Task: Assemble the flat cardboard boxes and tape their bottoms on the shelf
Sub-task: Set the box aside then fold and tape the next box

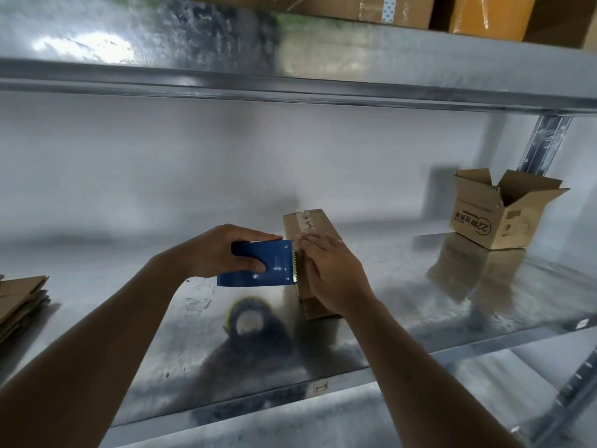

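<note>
A small brown cardboard box (315, 226) stands on the metal shelf (403, 318) with a strip of clear tape running over its top and down its near side. My left hand (223, 252) grips a blue tape dispenser (258, 263), its toothed blade against the box's near face. My right hand (332, 274) lies with straight fingers flat on the box, pressing the tape down beside the blade. Much of the box's near side is hidden behind that hand.
An assembled box (497, 211) with open top flaps stands at the shelf's right end by the upright post. A stack of flat cardboard blanks (19, 302) lies at the left edge. An upper shelf (290, 82) with boxes hangs overhead.
</note>
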